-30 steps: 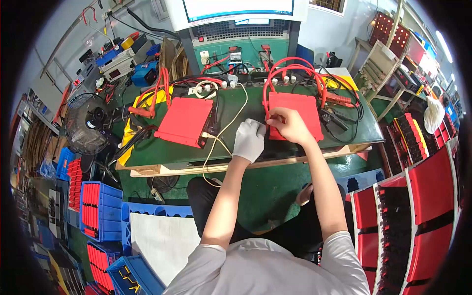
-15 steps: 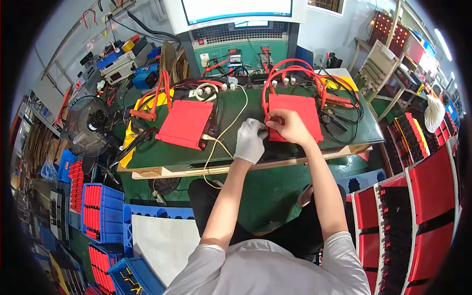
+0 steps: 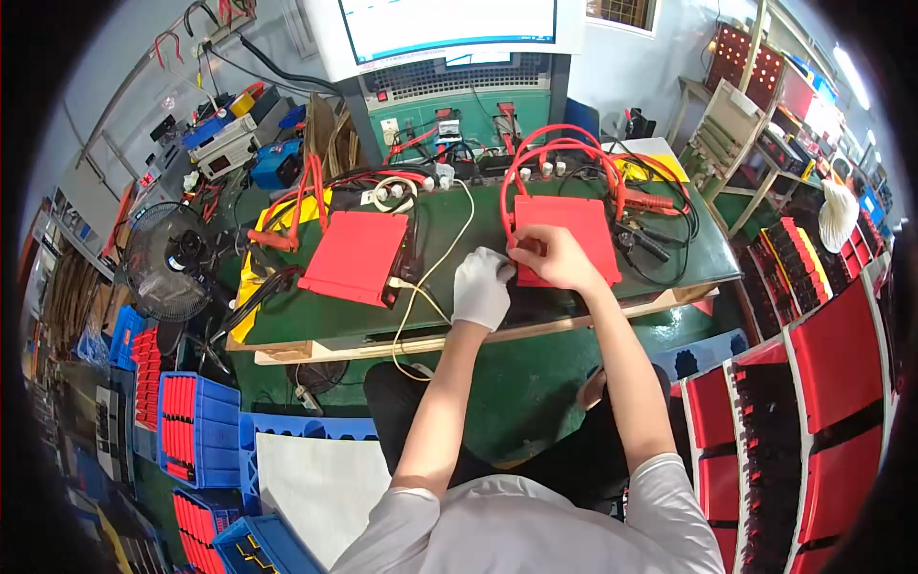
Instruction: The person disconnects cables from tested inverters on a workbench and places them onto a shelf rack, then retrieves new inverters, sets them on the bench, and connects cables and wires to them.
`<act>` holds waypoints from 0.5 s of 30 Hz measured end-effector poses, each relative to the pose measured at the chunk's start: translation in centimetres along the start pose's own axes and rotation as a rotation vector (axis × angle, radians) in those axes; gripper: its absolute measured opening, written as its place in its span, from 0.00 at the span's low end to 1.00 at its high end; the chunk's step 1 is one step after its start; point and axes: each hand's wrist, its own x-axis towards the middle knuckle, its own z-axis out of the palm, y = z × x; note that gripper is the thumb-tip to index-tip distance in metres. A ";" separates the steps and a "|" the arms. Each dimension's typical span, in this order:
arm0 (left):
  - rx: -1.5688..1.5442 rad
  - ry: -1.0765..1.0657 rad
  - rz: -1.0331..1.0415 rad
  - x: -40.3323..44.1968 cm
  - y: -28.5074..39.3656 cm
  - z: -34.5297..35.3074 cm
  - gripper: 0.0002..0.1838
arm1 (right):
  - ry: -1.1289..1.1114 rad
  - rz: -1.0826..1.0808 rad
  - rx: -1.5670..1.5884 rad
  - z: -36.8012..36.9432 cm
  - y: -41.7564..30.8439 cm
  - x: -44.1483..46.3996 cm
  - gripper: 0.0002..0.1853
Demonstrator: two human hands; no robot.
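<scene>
My left hand (image 3: 483,289), in a white glove, is closed at the left side of the right-hand red box (image 3: 593,225). What its fingers grip is too small to make out. My bare right hand (image 3: 562,258) lies over the same box's front left corner, thumb and fingers pinched together close to the left fingertips. Thick red cables (image 3: 564,130) loop behind the box, and one comes down its left edge toward my fingers. A second red box (image 3: 356,253) sits to the left, with a pale cable (image 3: 445,251) plugged in at its right side.
A monitor (image 3: 449,27) stands behind the green bench (image 3: 449,323). Black clamps (image 3: 650,241) lie right of the boxes. At the left are a fan (image 3: 172,258) and blue crates (image 3: 218,430) of red parts. Racked red panels (image 3: 832,368) stand close on my right.
The camera view has shifted slightly. Both hands stay at the box's left edge, and my left hand sits slightly lower with its fingers more curled.
</scene>
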 end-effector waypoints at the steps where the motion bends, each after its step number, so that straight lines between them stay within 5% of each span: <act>1: -0.008 0.014 0.001 0.1 0.2 0.0 0.05 | -0.005 -0.014 0.006 -0.1 0.1 0.0 0.09; 8: 0.023 0.021 -0.009 0.2 0.8 0.2 0.08 | -0.157 0.132 0.368 -1.7 2.4 2.8 0.11; 12: -0.092 -0.018 -0.007 0.0 0.3 -0.2 0.09 | 0.205 0.237 -0.073 -2.3 4.7 8.6 0.14; 14: -0.145 0.004 0.012 0.0 0.0 -0.3 0.09 | 0.352 0.181 -0.586 -2.0 9.0 12.7 0.17; 15: -0.170 0.016 0.027 -0.1 -0.1 -0.3 0.08 | 0.154 0.301 -0.515 -3.0 7.1 13.2 0.21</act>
